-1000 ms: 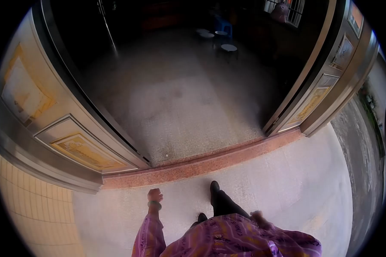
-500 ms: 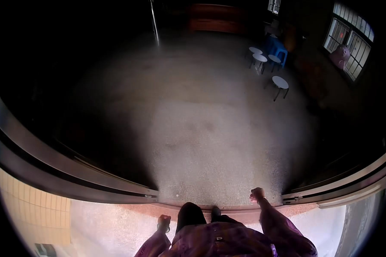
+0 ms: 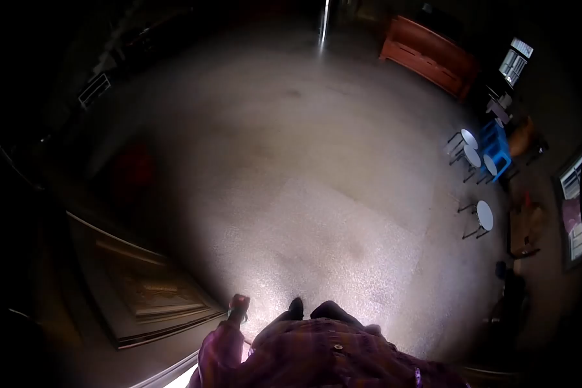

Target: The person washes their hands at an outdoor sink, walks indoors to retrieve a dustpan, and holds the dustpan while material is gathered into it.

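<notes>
See left hand [image 3: 238, 304] at lower right corner of door panel [image 3: 165, 294]; can't tell touching or clear, curled or extended. Can't make out right hand in the dark, so can't tell hands apart or together. Find dark shoe [image 3: 295, 305] just right of door panel, white-topped stools [image 3: 485, 215] and blue stool [image 3: 493, 136] far right of it.

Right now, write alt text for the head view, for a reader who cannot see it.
A person in a purple patterned top is at the entrance of a dim room, left hand near a decorated door panel. White-topped stools and blue furniture stand to the right, a red-brown bench farther back.
</notes>
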A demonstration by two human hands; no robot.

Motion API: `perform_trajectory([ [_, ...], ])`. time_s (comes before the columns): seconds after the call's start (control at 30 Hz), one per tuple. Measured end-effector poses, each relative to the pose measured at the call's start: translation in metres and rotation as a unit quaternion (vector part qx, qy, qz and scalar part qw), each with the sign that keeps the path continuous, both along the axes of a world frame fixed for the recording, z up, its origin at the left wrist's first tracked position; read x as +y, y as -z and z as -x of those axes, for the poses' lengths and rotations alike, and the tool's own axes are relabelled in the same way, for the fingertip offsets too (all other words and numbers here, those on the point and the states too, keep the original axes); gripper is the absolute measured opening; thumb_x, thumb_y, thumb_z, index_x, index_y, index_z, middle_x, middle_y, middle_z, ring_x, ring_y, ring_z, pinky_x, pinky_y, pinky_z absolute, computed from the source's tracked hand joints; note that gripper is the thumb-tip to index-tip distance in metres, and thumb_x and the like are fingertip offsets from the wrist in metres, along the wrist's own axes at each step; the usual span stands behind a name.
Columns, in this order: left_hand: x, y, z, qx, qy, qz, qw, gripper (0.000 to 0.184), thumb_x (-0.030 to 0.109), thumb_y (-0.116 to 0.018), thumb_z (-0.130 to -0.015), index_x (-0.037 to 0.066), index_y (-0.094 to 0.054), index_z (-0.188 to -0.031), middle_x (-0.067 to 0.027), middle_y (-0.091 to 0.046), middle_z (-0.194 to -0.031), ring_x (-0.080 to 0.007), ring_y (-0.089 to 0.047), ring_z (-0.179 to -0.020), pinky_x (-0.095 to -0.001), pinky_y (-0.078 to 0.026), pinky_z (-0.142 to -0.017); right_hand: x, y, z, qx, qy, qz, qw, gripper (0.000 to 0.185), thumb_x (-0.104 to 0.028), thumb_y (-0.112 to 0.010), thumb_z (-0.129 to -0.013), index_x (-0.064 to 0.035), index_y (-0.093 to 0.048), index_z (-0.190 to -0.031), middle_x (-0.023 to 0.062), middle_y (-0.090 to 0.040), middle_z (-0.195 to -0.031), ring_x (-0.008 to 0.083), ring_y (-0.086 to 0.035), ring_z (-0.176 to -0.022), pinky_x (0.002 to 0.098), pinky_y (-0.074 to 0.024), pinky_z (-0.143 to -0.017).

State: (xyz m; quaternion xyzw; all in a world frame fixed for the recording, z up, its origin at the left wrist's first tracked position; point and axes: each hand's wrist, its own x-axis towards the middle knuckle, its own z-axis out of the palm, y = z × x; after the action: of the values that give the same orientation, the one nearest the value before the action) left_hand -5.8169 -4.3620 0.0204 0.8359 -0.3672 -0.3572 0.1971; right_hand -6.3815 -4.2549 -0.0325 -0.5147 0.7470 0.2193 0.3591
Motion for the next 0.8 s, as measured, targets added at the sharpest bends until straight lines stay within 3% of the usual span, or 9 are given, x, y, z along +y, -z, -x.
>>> perform_trajectory([
  [0.03, -0.074, -0.067, 0.011, 0.021, 0.044, -0.036, 0.998, 0.028, 0.034, -0.055, -0.061, 0.007, -0.056, -0.065, -0.0113, -0.058, -0.064, -0.0281, -0.056, -0.063, -0.0378, -0.044, -0.057, -0.007, -0.030, 0.000, -0.002, -0.038, -0.005, 0.999, 0.035, -0.041, -0.044, -0.072, -0.0108, -0.061, -0.073, 0.0065, -0.061, -0.076, 0.0207, -0.058, -0.068, 0.0328, -0.0443, -0.063],
  [0.17, -0.293, -0.111, 0.027, -0.021, 0.009, 0.159, 0.987, 0.027, 0.032, -0.052, -0.065, 0.006, -0.057, -0.070, -0.0123, -0.059, -0.071, -0.0290, -0.057, -0.069, -0.0366, -0.045, -0.062, -0.120, -0.058, 0.015, -0.021, 0.003, -0.033, 0.999, 0.031, -0.036, -0.044, -0.075, -0.0077, -0.057, -0.078, 0.0094, -0.058, -0.073, 0.0224, -0.057, -0.063, 0.0340, -0.0449, -0.055],
  [0.3, -0.423, -0.114, 0.034, -0.007, 0.028, 0.137, 0.990, 0.030, 0.034, -0.050, -0.065, 0.005, -0.057, -0.069, -0.0158, -0.057, -0.066, -0.0315, -0.056, -0.065, -0.0387, -0.045, -0.060, -0.288, -0.062, 0.029, -0.040, 0.010, -0.022, 0.999, 0.027, -0.030, -0.044, -0.078, -0.0046, -0.052, -0.082, 0.0122, -0.056, -0.070, 0.0240, -0.057, -0.058, 0.0352, -0.0456, -0.047],
  [0.37, -0.446, -0.114, 0.026, -0.113, 0.104, 0.026, 0.988, 0.031, 0.032, -0.049, -0.066, 0.003, -0.057, -0.072, -0.0190, -0.057, -0.075, -0.0328, -0.055, -0.074, -0.0403, -0.043, -0.068, -0.387, -0.081, 0.023, -0.097, 0.127, -0.008, 0.987, 0.025, -0.027, -0.044, -0.079, -0.0031, -0.050, -0.084, 0.0137, -0.055, -0.068, 0.0248, -0.056, -0.056, 0.0359, -0.0459, -0.044],
  [0.43, -0.444, -0.103, 0.020, -0.227, 0.100, -0.040, 0.968, 0.037, 0.036, -0.043, -0.073, 0.001, -0.057, -0.074, -0.0200, -0.056, -0.076, -0.0339, -0.053, -0.078, -0.0419, -0.041, -0.071, -0.507, -0.130, -0.008, -0.236, 0.453, 0.011, 0.860, 0.024, -0.024, -0.044, -0.080, -0.0015, -0.048, -0.086, 0.0151, -0.054, -0.067, 0.0256, -0.056, -0.053, 0.0365, -0.0462, -0.040],
  [0.47, -0.442, -0.119, 0.016, -0.232, 0.169, -0.065, 0.956, 0.040, 0.035, -0.036, -0.078, 0.001, -0.056, -0.074, -0.0190, -0.057, -0.076, -0.0347, -0.053, -0.076, -0.0437, -0.041, -0.068, -0.566, -0.159, -0.029, -0.261, 0.480, 0.024, 0.837, 0.023, -0.023, -0.044, -0.081, -0.0007, -0.046, -0.087, 0.0158, -0.053, -0.066, 0.0260, -0.055, -0.052, 0.0368, -0.0464, -0.038],
  [0.63, -0.416, -0.130, -0.007, -0.171, -0.042, -0.219, 0.960, 0.041, 0.034, -0.029, -0.082, 0.002, -0.055, -0.084, -0.0200, -0.053, -0.090, -0.0332, -0.053, -0.082, -0.0437, -0.042, -0.070, -0.844, -0.223, -0.129, -0.371, 0.301, 0.095, 0.873, 0.021, -0.022, -0.053, -0.073, -0.0076, -0.048, -0.089, 0.0122, -0.054, -0.070, 0.0216, -0.056, -0.057, 0.0336, -0.0479, -0.047],
  [0.77, -0.437, -0.101, -0.017, -0.007, -0.348, -0.283, 0.894, 0.082, 0.030, -0.061, -0.057, 0.000, -0.023, -0.122, -0.0236, -0.032, -0.121, -0.0335, -0.031, -0.113, -0.0384, -0.026, -0.094, -0.998, -0.280, -0.204, -0.754, 0.451, 0.046, 0.476, 0.031, -0.032, -0.042, -0.082, -0.0097, -0.047, -0.103, 0.0074, -0.055, -0.081, 0.0174, -0.055, -0.072, 0.0306, -0.0471, -0.060],
  [0.8, -0.458, -0.069, -0.029, -0.076, -0.410, -0.337, 0.844, 0.065, 0.036, -0.068, -0.056, 0.001, -0.044, -0.105, -0.0193, -0.048, -0.107, -0.0290, -0.045, -0.102, -0.0401, -0.039, -0.082, -1.027, -0.261, -0.211, -0.810, 0.434, -0.026, 0.393, 0.031, -0.034, -0.040, -0.083, -0.0099, -0.049, -0.100, 0.0072, -0.055, -0.088, 0.0165, -0.055, -0.075, 0.0310, -0.0470, -0.060],
])
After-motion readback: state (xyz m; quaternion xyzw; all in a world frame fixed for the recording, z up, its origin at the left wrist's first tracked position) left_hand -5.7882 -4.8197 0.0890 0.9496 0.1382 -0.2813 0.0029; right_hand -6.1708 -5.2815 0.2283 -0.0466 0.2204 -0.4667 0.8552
